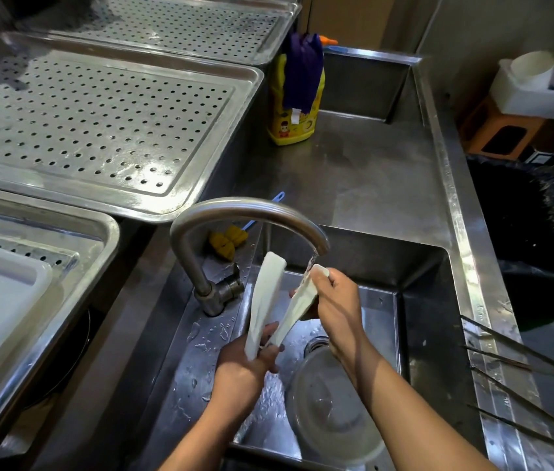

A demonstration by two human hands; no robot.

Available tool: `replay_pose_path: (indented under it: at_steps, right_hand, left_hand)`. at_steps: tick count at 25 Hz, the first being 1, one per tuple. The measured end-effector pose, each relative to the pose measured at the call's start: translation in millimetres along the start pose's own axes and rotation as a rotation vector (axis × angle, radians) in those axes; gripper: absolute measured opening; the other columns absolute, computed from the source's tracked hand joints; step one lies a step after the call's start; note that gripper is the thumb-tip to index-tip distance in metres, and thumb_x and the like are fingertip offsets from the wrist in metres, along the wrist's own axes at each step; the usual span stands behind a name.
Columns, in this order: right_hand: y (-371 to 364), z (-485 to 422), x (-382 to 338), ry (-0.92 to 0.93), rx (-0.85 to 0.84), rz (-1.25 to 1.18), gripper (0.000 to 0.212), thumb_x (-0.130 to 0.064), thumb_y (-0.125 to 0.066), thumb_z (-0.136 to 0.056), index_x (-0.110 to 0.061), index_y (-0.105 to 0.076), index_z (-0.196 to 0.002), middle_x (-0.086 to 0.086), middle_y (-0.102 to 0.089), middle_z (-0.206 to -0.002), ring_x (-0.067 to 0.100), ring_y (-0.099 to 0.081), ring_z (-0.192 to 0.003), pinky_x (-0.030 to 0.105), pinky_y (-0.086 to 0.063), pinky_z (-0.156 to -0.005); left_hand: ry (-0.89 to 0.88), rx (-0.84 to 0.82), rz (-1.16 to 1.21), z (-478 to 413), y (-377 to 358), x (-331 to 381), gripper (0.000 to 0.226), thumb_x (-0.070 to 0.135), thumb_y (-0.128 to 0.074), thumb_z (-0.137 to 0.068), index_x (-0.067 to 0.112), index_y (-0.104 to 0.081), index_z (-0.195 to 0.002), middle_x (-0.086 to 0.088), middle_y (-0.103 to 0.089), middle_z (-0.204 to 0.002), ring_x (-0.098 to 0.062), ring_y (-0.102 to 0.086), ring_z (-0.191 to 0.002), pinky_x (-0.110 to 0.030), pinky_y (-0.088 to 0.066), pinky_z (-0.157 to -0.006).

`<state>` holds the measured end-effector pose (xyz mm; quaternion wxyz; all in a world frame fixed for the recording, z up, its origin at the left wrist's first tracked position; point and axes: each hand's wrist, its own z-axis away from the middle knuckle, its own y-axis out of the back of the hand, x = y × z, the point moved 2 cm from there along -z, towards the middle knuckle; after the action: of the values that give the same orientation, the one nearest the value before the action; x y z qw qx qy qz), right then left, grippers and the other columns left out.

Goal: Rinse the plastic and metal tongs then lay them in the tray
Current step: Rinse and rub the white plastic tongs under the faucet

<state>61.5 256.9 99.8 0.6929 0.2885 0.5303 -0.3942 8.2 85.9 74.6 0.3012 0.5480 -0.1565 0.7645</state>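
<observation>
White plastic tongs (263, 300) are held over the steel sink (418, 300), arms spread upward in a V. My left hand (245, 362) grips their hinged lower end. My right hand (333, 304) pinches the tip of the right arm under water running from the curved tap (245, 209). Two pairs of metal tongs (520, 355) lie on the sink's right ledge, the nearer pair (534, 416) pointing toward the sink. A perforated steel tray (235, 107) sits at upper left.
A clear bowl (330, 413) lies in the sink below my right forearm. A yellow sponge brush (228, 241) rests behind the tap. A yellow detergent bottle (294, 124) stands on the counter. A second perforated tray (282, 18) and a tray with a white board (0, 300) lie left.
</observation>
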Motion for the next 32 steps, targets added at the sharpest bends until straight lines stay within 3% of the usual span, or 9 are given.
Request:
replay_pose_path:
  at_steps: [4, 8, 10, 14, 17, 20, 23, 27, 32]
  right_hand:
    - [-4, 4, 0, -0.06, -0.165, -0.038, 0.015, -0.014, -0.069, -0.081, -0.019, -0.07, -0.096, 0.015, -0.075, -0.095, 0.024, -0.075, -0.084, 0.027, -0.059, -0.068]
    - [-3, -7, -10, -0.088, -0.127, -0.139, 0.008, -0.012, -0.059, -0.099, -0.004, -0.061, -0.097, 0.012, -0.073, -0.07, 0.02, -0.069, -0.063, 0.029, -0.057, -0.06]
    - [-14, -2, -11, -0.084, -0.158, -0.211, 0.009, -0.011, -0.055, -0.1, -0.008, -0.06, -0.093, 0.008, -0.066, -0.065, 0.017, -0.062, -0.057, 0.028, -0.054, -0.055]
    - [-45, -4, -24, -0.051, -0.327, -0.114, 0.009, -0.017, -0.058, -0.1, -0.017, -0.063, -0.092, 0.002, -0.067, -0.069, 0.012, -0.055, -0.051, 0.024, -0.044, -0.047]
    - [-42, -28, -43, 0.014, -0.164, -0.222, 0.019, -0.01, -0.053, -0.1, -0.013, -0.069, -0.09, 0.0, -0.064, -0.063, 0.012, -0.052, -0.051, 0.025, -0.042, -0.048]
    - [-37, -13, -27, 0.015, -0.148, -0.238, 0.01, -0.015, -0.055, -0.101, -0.008, -0.062, -0.104, 0.001, -0.062, -0.065, 0.013, -0.055, -0.052, 0.025, -0.045, -0.048]
    - [-25, 6, -12, -0.007, -0.21, -0.056, 0.009, -0.003, -0.063, -0.093, -0.012, -0.062, -0.094, 0.005, -0.068, -0.074, 0.014, -0.066, -0.067, 0.024, -0.054, -0.061]
    - [2, -16, -43, 0.037, -0.089, -0.153, 0.02, -0.002, -0.064, -0.091, -0.003, -0.062, -0.111, 0.021, -0.071, -0.09, 0.023, -0.07, -0.077, 0.035, -0.06, -0.075]
    - [2, -6, -45, 0.053, -0.264, 0.0, 0.012, -0.008, -0.061, -0.093, -0.006, -0.065, -0.104, 0.007, -0.078, -0.094, 0.02, -0.075, -0.09, 0.034, -0.057, -0.082]
  left_hand:
    - [0.115, -0.069, 0.186, -12, -12, 8, 0.034, -0.008, -0.063, -0.088, 0.019, -0.076, -0.104, -0.008, -0.08, -0.082, -0.016, -0.064, -0.056, -0.021, -0.043, -0.045]
    - [0.16, -0.268, 0.237, -19, -23, 9, 0.037, 0.014, -0.074, -0.07, 0.018, -0.075, -0.106, -0.008, -0.077, -0.084, -0.018, -0.067, -0.068, -0.022, -0.048, -0.059]
    - [0.168, -0.371, 0.273, -22, -31, 9, 0.036, 0.02, -0.074, -0.064, 0.014, -0.074, -0.099, -0.01, -0.07, -0.076, -0.021, -0.064, -0.066, -0.03, -0.044, -0.06]
    - [0.101, -0.274, 0.244, -37, -37, 2, 0.006, 0.015, -0.067, -0.07, 0.015, -0.062, -0.073, -0.011, -0.052, -0.059, -0.022, -0.048, -0.049, -0.03, -0.033, -0.052]
    - [0.159, -0.274, 0.269, -45, -35, -4, 0.023, 0.03, -0.073, -0.07, 0.018, -0.053, -0.068, -0.003, -0.042, -0.052, -0.014, -0.032, -0.041, -0.022, -0.025, -0.044]
    - [0.18, -0.324, 0.392, -53, -35, -1, 0.024, 0.044, -0.071, -0.075, 0.021, -0.064, -0.076, -0.003, -0.049, -0.055, -0.012, -0.03, -0.038, -0.018, -0.018, -0.043]
    - [0.094, -0.298, 0.409, -62, -39, 1, 0.025, 0.044, -0.071, -0.074, 0.02, -0.069, -0.068, -0.003, -0.056, -0.056, -0.016, -0.045, -0.042, -0.022, -0.031, -0.041]
    - [0.055, -0.276, 0.308, -58, -46, -9, 0.015, 0.029, -0.07, -0.081, 0.018, -0.078, -0.087, -0.002, -0.066, -0.067, -0.015, -0.057, -0.058, -0.021, -0.046, -0.053]
    - [0.132, -0.23, 0.335, -73, -53, 6, 0.017, 0.023, -0.075, -0.074, 0.02, -0.079, -0.09, -0.002, -0.078, -0.085, -0.014, -0.072, -0.083, -0.027, -0.054, -0.071]
